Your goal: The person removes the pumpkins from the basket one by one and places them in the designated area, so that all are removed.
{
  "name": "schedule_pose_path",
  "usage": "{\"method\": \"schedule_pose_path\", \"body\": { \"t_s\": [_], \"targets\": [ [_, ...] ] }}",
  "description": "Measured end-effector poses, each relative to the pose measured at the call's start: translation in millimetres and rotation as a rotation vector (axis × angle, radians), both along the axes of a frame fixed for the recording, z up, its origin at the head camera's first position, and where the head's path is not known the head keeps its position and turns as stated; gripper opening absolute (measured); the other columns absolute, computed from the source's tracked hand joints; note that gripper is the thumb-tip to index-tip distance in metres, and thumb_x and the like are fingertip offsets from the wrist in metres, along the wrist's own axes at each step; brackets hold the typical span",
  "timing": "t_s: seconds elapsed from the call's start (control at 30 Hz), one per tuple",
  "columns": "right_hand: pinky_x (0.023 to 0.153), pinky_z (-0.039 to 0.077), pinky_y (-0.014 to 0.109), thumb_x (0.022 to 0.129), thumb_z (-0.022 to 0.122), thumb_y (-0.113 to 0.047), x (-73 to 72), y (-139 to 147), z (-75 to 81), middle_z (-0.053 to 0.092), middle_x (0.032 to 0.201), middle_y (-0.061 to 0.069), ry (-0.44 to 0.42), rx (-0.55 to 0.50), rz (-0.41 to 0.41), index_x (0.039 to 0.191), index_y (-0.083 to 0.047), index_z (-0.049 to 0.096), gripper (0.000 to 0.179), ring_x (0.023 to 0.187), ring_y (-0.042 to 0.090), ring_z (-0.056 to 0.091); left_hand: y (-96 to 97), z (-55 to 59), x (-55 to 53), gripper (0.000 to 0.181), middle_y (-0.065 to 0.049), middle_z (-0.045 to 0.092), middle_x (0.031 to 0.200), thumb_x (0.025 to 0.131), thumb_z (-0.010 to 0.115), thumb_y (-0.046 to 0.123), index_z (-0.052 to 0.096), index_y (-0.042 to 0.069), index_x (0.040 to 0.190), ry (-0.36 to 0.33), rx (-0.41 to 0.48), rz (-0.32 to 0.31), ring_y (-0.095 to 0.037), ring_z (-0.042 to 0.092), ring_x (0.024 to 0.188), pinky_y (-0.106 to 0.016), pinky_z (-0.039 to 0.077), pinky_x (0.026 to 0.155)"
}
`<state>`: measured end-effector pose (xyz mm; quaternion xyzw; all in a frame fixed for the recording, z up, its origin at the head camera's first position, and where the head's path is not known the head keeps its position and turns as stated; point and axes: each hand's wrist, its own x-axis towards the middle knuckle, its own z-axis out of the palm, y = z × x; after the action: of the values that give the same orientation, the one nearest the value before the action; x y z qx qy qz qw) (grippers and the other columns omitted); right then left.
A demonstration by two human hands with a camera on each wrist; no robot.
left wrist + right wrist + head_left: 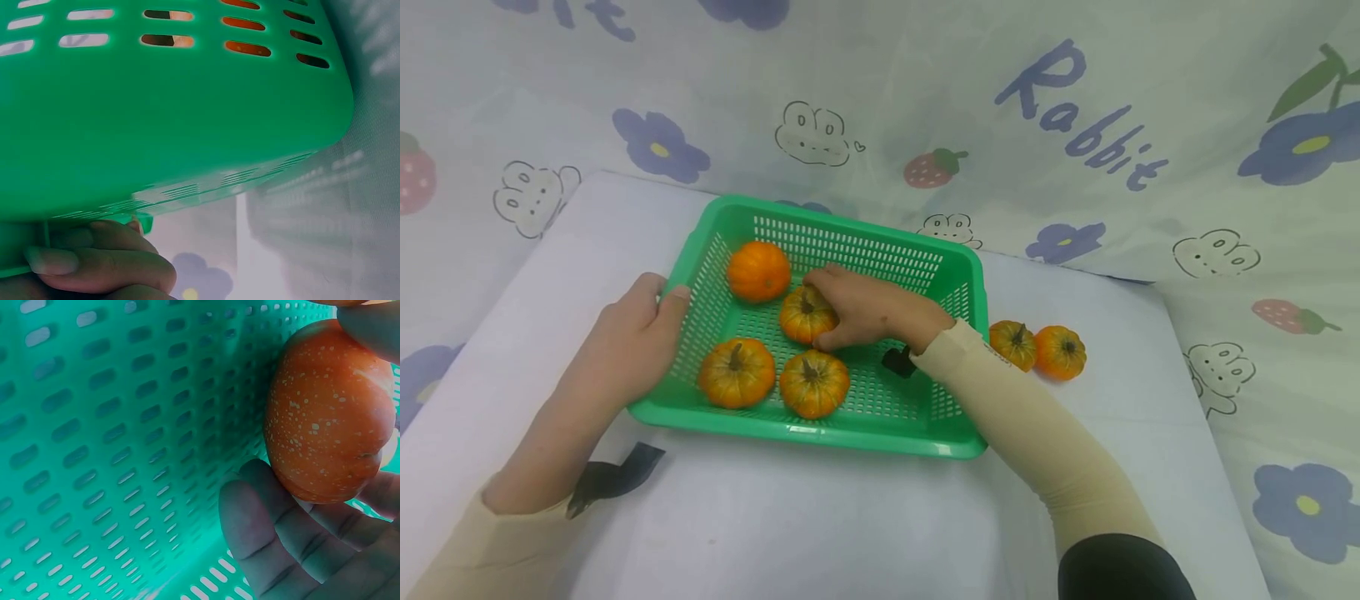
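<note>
Inside a green plastic basket (820, 433) with slotted walls, my right hand (876, 310) grips a small orange-yellow pumpkin (803, 317). In the right wrist view, thumb and fingers curl round this speckled pumpkin (328, 419) close to the basket floor. My left hand (638, 333) holds the basket's left rim, its fingertips (53, 261) hooked under the edge in the left wrist view. Around the held pumpkin lie a smooth orange pumpkin (758, 272) at the back left, a ribbed pumpkin (737, 373) at the front left and another ribbed pumpkin (814, 384) just in front.
Two more pumpkins stand on the white table (820, 533) right of the basket: a yellowish one (1013, 343) partly behind my right sleeve and an orange one (1060, 352) beside it. A patterned cloth (880, 100) with rabbits and flowers rises behind the table.
</note>
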<state>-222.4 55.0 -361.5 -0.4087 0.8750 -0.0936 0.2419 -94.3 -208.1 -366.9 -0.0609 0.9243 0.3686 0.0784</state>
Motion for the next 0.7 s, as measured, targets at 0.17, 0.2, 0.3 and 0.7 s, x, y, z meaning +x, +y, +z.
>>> {"method": "schedule_pose_path", "body": {
  "t_s": [0.17, 0.2, 0.3, 0.7],
  "targets": [
    [0.109, 0.042, 0.031, 0.092, 0.078, -0.030, 1.0, -1.3, 2.1, 0.046, 0.149, 0.010, 0.001, -0.017, 0.001, 0.157, -0.006, 0.037, 0.081, 0.124, 0.017, 0.051, -1.5, 1.8, 1.6, 0.061, -0.025, 0.056, 0.101, 0.113, 0.020, 0.044, 0.037, -0.008, 0.138, 0.004, -0.002, 0.001, -0.032, 0.056, 0.072, -0.038, 0.048, 0.055],
    [0.109, 0.042, 0.031, 0.092, 0.078, -0.029, 1.3, -1.7, 2.6, 0.046, 0.149, 0.011, -0.001, -0.022, 0.001, 0.158, -0.005, 0.037, 0.081, 0.124, 0.017, 0.051, -1.9, 2.1, 1.9, 0.061, -0.025, 0.056, 0.101, 0.113, 0.020, 0.044, 0.037, -0.008, 0.138, 0.005, -0.003, 0.001, -0.032, 0.056, 0.072, -0.038, 0.048, 0.055],
    [0.110, 0.042, 0.032, 0.092, 0.077, -0.029, 1.8, -3.1, 3.6, 0.045, 0.151, 0.012, -0.004, -0.035, 0.002, 0.158, -0.004, 0.036, 0.082, 0.127, 0.019, 0.050, -3.2, 2.6, 2.5, 0.061, -0.025, 0.056, 0.100, 0.113, 0.020, 0.044, 0.037, -0.008, 0.138, 0.007, -0.005, 0.005, -0.032, 0.056, 0.073, -0.038, 0.048, 0.055],
    [0.118, 0.033, 0.033, 0.093, 0.077, -0.030, 1.9, -0.8, 2.8, 0.040, 0.160, 0.014, 0.004, -0.057, 0.004, 0.160, -0.001, 0.032, 0.085, 0.142, 0.023, 0.042, -2.0, -1.7, -1.5, 0.063, -0.029, 0.057, 0.107, 0.113, 0.020, 0.043, 0.034, -0.010, 0.144, 0.014, -0.025, -0.002, -0.037, 0.057, 0.081, -0.042, 0.050, 0.062]
  ]
}}
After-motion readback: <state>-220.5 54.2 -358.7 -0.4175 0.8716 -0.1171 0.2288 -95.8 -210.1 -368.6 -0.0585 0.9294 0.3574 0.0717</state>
